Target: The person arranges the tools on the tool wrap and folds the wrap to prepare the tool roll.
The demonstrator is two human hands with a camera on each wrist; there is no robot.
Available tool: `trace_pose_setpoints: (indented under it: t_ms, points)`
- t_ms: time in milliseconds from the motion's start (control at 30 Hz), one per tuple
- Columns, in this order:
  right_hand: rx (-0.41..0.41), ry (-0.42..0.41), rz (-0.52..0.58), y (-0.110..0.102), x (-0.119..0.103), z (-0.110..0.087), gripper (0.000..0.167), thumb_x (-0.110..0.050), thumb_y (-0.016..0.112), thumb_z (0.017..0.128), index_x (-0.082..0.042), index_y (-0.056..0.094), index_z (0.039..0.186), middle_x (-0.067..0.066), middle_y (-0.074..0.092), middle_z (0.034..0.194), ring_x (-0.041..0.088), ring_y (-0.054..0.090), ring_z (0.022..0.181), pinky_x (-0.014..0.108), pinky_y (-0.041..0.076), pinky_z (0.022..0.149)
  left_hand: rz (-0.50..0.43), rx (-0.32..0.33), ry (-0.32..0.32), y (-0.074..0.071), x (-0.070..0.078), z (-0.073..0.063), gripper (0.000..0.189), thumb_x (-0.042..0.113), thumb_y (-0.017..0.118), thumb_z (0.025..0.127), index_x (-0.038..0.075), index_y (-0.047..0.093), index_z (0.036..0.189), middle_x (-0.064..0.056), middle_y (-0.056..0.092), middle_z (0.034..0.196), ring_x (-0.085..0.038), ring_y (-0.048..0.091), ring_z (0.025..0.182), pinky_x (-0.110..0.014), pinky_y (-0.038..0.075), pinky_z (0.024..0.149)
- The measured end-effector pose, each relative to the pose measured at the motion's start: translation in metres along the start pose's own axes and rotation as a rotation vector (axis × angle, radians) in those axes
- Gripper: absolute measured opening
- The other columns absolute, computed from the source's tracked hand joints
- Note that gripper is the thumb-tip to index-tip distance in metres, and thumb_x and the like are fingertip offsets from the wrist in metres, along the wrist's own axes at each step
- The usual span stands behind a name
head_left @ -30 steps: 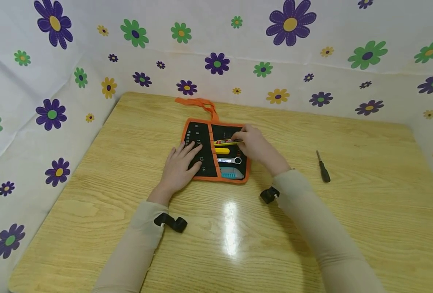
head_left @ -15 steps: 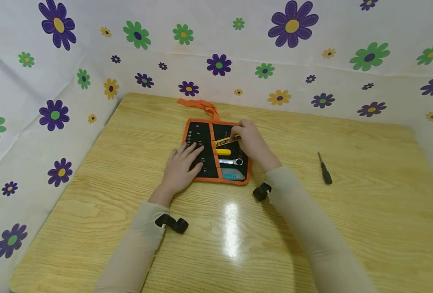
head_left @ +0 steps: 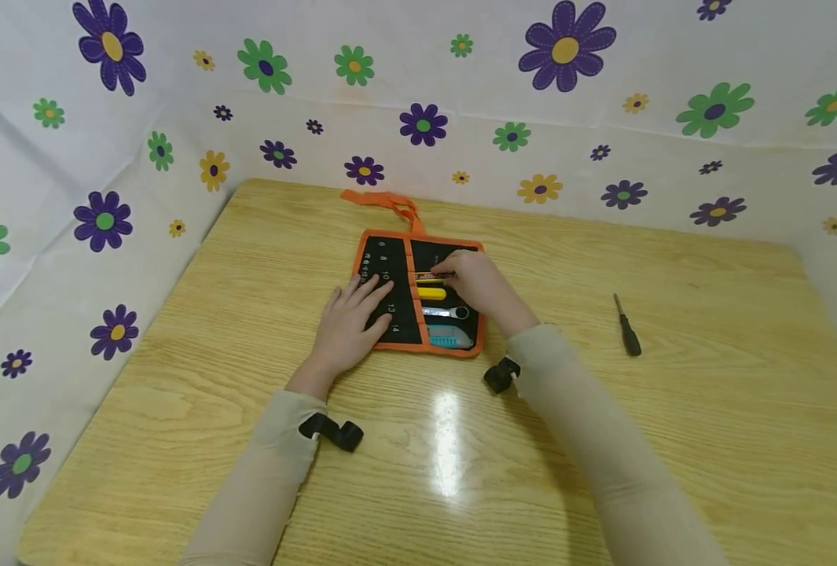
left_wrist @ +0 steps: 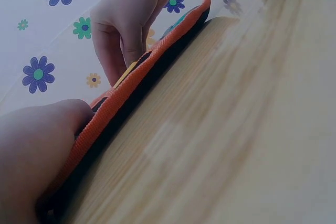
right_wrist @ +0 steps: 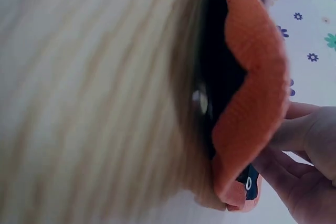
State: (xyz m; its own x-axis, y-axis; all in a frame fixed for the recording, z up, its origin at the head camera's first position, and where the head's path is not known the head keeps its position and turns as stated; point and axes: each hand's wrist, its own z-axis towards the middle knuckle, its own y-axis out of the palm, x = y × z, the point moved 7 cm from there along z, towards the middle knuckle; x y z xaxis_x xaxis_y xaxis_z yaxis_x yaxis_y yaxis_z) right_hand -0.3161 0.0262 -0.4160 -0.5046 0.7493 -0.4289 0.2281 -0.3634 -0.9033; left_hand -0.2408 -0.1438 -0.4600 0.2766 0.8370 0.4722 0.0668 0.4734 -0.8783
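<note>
The slim tool (head_left: 428,277) lies across the pouch (head_left: 405,322), its long axis running left to right, roughly square to the orange band. Its left end meets the band at a pocket mouth; how far it sits inside I cannot tell. Its other end is hidden under the right hand (head_left: 480,279), which is the nearer one and comes in from the right, thumb and fingers pinching the tool. The left hand (head_left: 343,326) lies spread and flat on the pouch's left panel, grasping nothing, left of the tool and nearer the person; the two hands are apart, with the band between them.

Below the tool, in parallel, come a yellow handle (head_left: 431,293), a wrench (head_left: 442,313) and a teal cutter (head_left: 449,336). An orange strap (head_left: 390,198) trails off the pouch's far edge. Well to the right, a screwdriver (head_left: 629,334) rests on the bench (head_left: 248,259).
</note>
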Motion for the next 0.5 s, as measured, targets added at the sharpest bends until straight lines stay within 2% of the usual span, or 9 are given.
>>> trace_pose_setpoints:
  t_ms: [100, 233, 367, 500]
  points:
    - [-0.03, 0.04, 0.03, 0.003, -0.001, -0.001, 0.03, 0.009, 0.061, 0.088, -0.002, 0.07, 0.115, 0.013, 0.066, 0.116, 0.026, 0.062, 0.106, 0.035, 0.052, 0.086, -0.003, -0.002, 0.005, 0.0, 0.001, 0.0, 0.053, 0.037, 0.045, 0.099, 0.023, 0.036, 0.149, -0.005, 0.028, 0.155, -0.027, 0.012, 0.145, -0.047, 0.004, 0.115]
    - [-0.034, 0.028, 0.042, 0.005, -0.007, 0.0, 0.032, 0.014, 0.057, 0.088, 0.0, 0.069, 0.115, 0.014, 0.066, 0.116, 0.025, 0.063, 0.105, 0.034, 0.052, 0.086, 0.003, -0.005, 0.003, 0.0, 0.001, 0.0, 0.053, 0.037, 0.045, 0.099, 0.023, 0.036, 0.149, -0.004, 0.027, 0.155, -0.027, 0.012, 0.145, -0.047, 0.004, 0.115]
    - [0.001, 0.013, 0.055, 0.005, -0.013, 0.003, 0.023, 0.005, 0.061, 0.09, 0.001, 0.069, 0.111, 0.015, 0.067, 0.112, 0.026, 0.062, 0.104, 0.035, 0.051, 0.088, -0.001, -0.006, -0.001, -0.001, 0.002, 0.0, 0.053, 0.037, 0.046, 0.099, 0.023, 0.036, 0.15, -0.004, 0.026, 0.155, -0.027, 0.012, 0.145, -0.047, 0.003, 0.115]
    - [0.01, 0.034, 0.075, 0.007, -0.015, 0.006, 0.022, 0.003, 0.061, 0.09, 0.001, 0.069, 0.111, 0.016, 0.066, 0.111, 0.027, 0.061, 0.104, 0.035, 0.05, 0.088, -0.007, -0.004, 0.001, -0.002, 0.002, 0.001, 0.053, 0.036, 0.046, 0.099, 0.024, 0.036, 0.15, -0.003, 0.025, 0.156, -0.027, 0.012, 0.145, -0.047, 0.003, 0.115]
